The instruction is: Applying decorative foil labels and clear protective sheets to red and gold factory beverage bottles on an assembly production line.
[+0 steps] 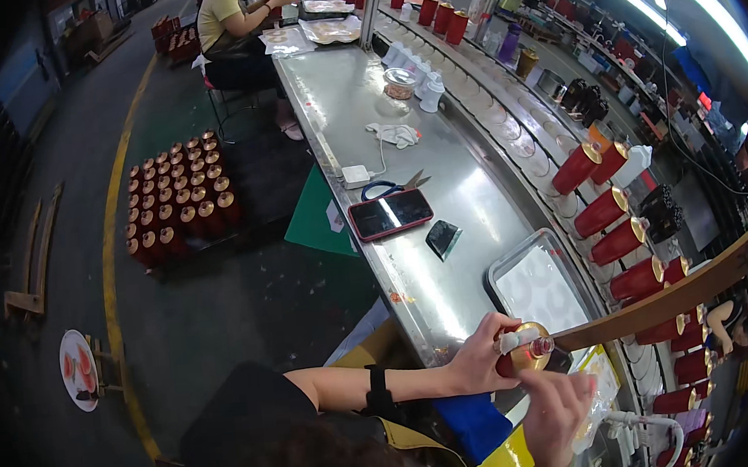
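My left hand (479, 359), with a black band on the wrist, is closed around a red bottle (537, 357) with a gold shoulder and a narrow clear neck. Something white, like a cloth or finger cover, lies by its fingertips against the bottle top. Close beside the bottle, on its near side, is my right hand (557, 412). Its fingers are smeared by motion, and I cannot tell whether they touch the bottle or hold anything. Just beyond the hands lies a metal tray (493, 278) with a white sheet in it.
On the metal bench (327, 88) lie a phone (390, 214), scissors (395, 186), a white charger (356, 175) and a dark flat piece (443, 239). Red bottles (603, 213) line the conveyor at right. A brown strip (660, 296) crosses near my hands. A person (231, 34) sits at the far end.
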`<action>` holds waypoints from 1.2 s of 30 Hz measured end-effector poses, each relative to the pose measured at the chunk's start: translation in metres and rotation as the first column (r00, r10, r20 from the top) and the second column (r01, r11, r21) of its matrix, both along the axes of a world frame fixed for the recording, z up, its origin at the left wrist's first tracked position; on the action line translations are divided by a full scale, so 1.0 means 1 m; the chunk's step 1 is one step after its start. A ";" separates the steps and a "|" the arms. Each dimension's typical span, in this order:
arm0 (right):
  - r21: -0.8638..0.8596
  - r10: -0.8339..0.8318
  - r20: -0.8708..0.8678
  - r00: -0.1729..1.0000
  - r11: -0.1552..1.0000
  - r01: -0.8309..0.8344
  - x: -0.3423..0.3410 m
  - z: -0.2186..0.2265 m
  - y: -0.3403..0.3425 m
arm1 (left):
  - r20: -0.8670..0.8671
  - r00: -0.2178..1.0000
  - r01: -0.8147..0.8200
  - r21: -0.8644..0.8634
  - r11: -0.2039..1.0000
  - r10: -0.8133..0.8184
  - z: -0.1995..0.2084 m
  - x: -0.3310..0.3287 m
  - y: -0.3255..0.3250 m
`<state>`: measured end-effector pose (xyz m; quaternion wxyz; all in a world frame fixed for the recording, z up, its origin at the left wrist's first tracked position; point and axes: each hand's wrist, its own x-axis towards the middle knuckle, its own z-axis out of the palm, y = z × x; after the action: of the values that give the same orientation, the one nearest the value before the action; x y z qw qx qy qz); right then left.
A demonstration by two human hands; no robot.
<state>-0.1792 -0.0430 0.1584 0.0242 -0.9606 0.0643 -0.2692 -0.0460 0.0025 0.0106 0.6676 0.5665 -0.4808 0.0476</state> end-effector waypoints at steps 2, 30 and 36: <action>-0.053 -0.056 0.023 0.998 0.997 0.057 0.005 -0.001 -0.001 | -0.009 1.000 -0.008 -0.009 1.000 0.008 0.003 0.000 0.004; 0.031 -0.006 -0.001 1.000 1.000 0.006 0.028 0.016 0.008 | -0.212 0.961 0.175 -0.043 0.984 -0.180 0.026 0.021 0.026; 0.163 0.168 -0.153 0.974 0.976 -0.142 0.031 0.025 0.023 | -0.080 0.997 -0.012 0.028 1.000 0.014 0.036 0.023 0.025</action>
<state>-0.1481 -0.0199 0.1830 0.1125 -0.9771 0.0110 -0.1801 -0.0229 0.0275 0.0471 0.6782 0.5803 -0.4504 0.0226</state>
